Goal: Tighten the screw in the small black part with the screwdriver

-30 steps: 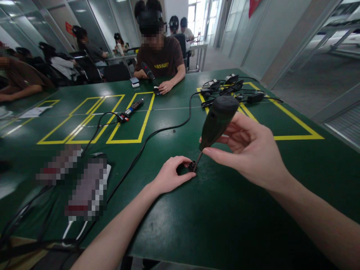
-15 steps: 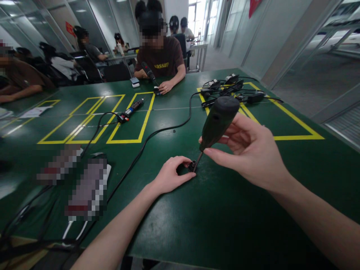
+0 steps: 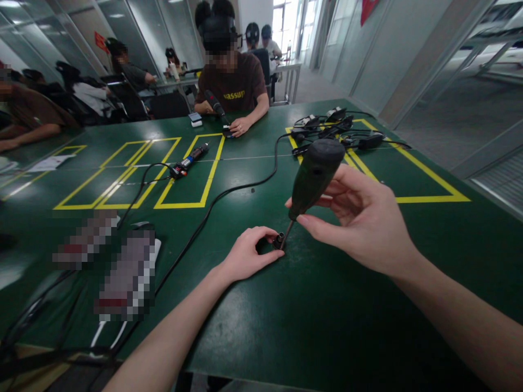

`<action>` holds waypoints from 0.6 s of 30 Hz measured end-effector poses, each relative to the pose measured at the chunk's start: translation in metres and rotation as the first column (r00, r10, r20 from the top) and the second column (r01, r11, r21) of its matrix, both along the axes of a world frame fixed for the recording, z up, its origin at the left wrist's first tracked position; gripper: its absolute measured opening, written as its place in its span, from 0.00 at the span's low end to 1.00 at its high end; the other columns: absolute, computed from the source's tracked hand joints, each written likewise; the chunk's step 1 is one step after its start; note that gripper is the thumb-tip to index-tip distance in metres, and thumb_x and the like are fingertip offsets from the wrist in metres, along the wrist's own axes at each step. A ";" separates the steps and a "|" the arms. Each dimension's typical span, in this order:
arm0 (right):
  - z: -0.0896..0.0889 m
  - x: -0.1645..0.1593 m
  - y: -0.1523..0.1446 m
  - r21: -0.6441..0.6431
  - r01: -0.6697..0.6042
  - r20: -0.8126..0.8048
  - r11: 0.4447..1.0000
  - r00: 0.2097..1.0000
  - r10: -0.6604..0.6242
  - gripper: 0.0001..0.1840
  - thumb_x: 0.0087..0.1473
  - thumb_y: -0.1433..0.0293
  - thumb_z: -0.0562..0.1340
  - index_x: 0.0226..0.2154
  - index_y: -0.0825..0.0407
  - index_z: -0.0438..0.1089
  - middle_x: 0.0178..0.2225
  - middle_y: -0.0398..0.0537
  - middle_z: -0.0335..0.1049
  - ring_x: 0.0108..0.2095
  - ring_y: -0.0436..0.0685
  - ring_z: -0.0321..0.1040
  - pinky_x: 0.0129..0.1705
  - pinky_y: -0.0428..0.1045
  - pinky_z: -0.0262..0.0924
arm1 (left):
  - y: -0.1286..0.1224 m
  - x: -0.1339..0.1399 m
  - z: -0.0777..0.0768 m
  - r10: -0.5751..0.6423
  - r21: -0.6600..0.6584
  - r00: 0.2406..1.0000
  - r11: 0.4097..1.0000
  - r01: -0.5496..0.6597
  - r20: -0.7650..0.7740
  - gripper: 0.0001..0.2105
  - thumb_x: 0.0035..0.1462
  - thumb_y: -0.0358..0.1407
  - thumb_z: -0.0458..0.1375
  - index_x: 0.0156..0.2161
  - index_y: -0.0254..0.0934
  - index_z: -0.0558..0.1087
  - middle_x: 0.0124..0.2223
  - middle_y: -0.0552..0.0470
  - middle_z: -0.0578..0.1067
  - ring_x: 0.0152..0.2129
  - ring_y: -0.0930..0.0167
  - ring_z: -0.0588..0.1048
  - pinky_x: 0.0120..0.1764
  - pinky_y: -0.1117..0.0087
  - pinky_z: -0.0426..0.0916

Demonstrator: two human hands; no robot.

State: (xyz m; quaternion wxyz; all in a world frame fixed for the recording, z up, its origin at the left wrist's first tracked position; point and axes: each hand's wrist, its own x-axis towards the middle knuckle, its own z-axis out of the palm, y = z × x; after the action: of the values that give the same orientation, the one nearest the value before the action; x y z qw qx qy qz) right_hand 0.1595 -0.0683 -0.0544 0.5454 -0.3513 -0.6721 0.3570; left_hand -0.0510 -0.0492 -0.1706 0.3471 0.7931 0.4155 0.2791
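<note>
The right hand (image 3: 365, 220) pinches a dark-handled metal screwdriver (image 3: 314, 177), tip down at a small black cylindrical part (image 3: 278, 240) (half hidden from me) pinched by the left hand (image 3: 248, 253) on the green bench (image 3: 318, 332).

Dark screwdriver (image 3: 315, 177) tilted, tip down at small dark part (image 3: 279, 240).

Small dark part (image 3: 279, 240) partly hidden by left hand (image 3: 252, 253); screwdriver (image 3: 314, 178) tip unclear.

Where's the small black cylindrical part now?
The black cylindrical part sits right of and below centre in the head view, in the left hand's grip, beside the metal shaft of the dark-handled screwdriver.
</note>
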 end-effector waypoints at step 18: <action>0.004 -0.003 -0.002 0.024 -0.009 0.009 1.000 1.000 0.009 0.17 0.44 0.80 0.67 0.38 0.47 0.75 0.36 0.41 0.80 0.37 0.55 0.81 0.43 0.50 0.79 | 0.000 0.001 0.001 0.004 0.000 1.000 1.000 -0.004 -0.016 0.14 0.57 0.41 0.69 0.46 0.39 0.77 0.43 0.50 0.82 0.40 0.66 0.79 0.49 0.61 0.71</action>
State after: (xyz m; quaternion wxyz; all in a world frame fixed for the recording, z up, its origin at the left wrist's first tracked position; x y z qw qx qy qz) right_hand 0.1564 -0.0705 -0.0503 0.5448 -0.3432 -0.6804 0.3499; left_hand -0.0501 -0.0494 -0.1695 0.3434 0.7944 0.4198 0.2736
